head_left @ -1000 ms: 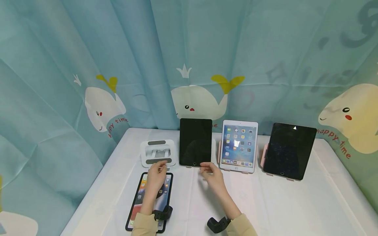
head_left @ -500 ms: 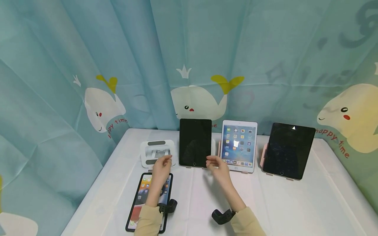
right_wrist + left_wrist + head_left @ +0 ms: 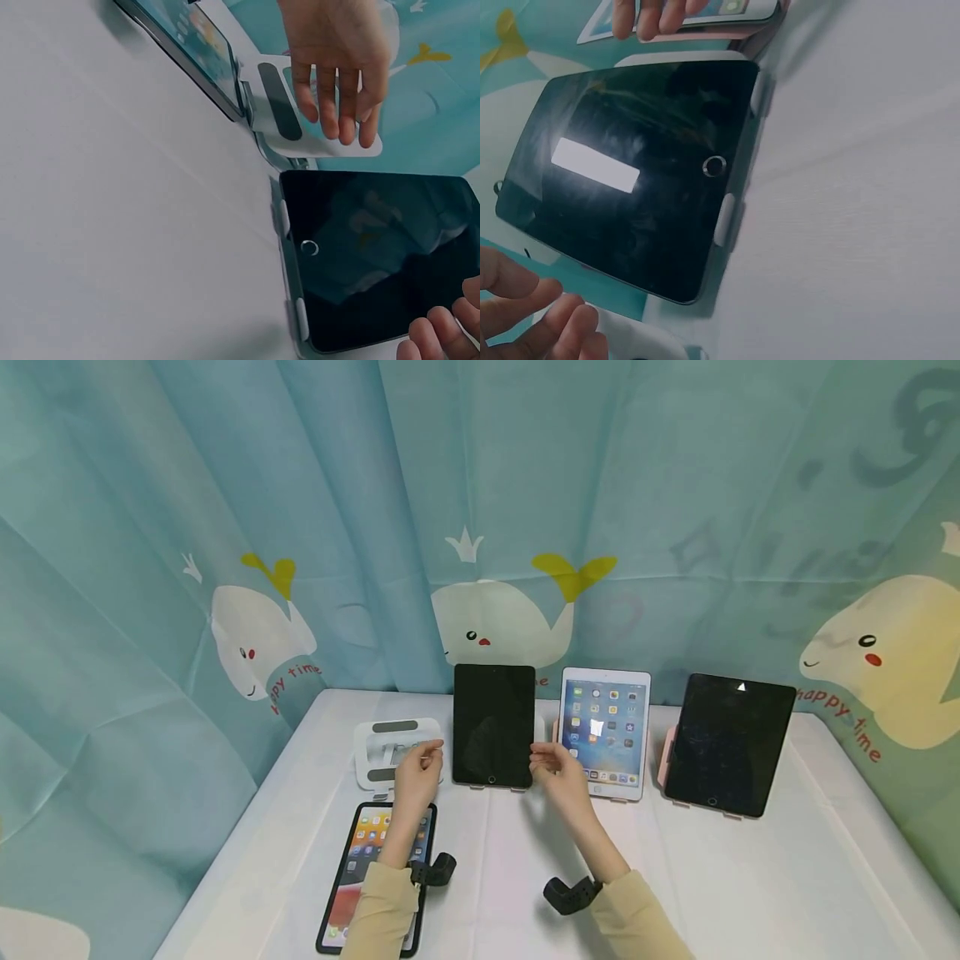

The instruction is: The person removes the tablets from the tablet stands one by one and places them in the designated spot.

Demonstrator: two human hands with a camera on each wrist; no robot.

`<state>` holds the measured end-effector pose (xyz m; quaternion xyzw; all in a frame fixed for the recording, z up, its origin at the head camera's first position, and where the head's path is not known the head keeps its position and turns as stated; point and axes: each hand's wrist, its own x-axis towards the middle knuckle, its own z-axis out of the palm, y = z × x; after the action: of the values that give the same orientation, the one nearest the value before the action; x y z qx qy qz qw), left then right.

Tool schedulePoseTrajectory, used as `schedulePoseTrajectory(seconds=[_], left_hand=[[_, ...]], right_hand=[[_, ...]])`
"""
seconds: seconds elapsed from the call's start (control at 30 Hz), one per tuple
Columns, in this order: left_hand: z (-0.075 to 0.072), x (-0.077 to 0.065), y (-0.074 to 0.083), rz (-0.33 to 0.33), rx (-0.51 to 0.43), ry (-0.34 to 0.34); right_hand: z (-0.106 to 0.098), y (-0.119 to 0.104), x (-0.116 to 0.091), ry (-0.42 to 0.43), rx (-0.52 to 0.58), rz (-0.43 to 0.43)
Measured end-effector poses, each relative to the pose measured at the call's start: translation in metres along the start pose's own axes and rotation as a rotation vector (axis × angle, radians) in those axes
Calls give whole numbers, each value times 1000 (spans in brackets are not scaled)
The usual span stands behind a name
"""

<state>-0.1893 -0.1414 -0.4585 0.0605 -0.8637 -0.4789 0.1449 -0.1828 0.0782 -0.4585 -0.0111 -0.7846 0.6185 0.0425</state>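
A black tablet [image 3: 493,718] leans upright on a light stand, whose two lips hold its lower edge; one lip [image 3: 724,219] shows in the left wrist view. To its left is my left hand [image 3: 417,773], fingers loosely bent and holding nothing, in front of a white folding stand [image 3: 366,752] with grey pads. In the left wrist view these fingers are apart from the tablet. My right hand [image 3: 559,772] is at the tablet's lower right edge, its relaxed fingers [image 3: 424,337] close beside that edge in the right wrist view, with nothing in them.
Below my left forearm lies a black-framed tablet [image 3: 352,881] with a lit screen. A white tablet [image 3: 604,718] and another black tablet [image 3: 731,743] stand on pink stands to the right. Behind the white-covered table [image 3: 712,885] hangs a whale-print curtain [image 3: 337,468].
My left hand has moved up and to the right, off the white stand's lower pad toward the black tablet. My right hand has shifted slightly right and upward along the tablet's edge.
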Motion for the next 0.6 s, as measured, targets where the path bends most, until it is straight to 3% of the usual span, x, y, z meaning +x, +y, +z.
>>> schedulePoseTrajectory(seconds=[0.6], left_hand=[[5, 26, 12, 48, 35, -27]], right_hand=[[-7, -15, 22, 42, -77, -44]])
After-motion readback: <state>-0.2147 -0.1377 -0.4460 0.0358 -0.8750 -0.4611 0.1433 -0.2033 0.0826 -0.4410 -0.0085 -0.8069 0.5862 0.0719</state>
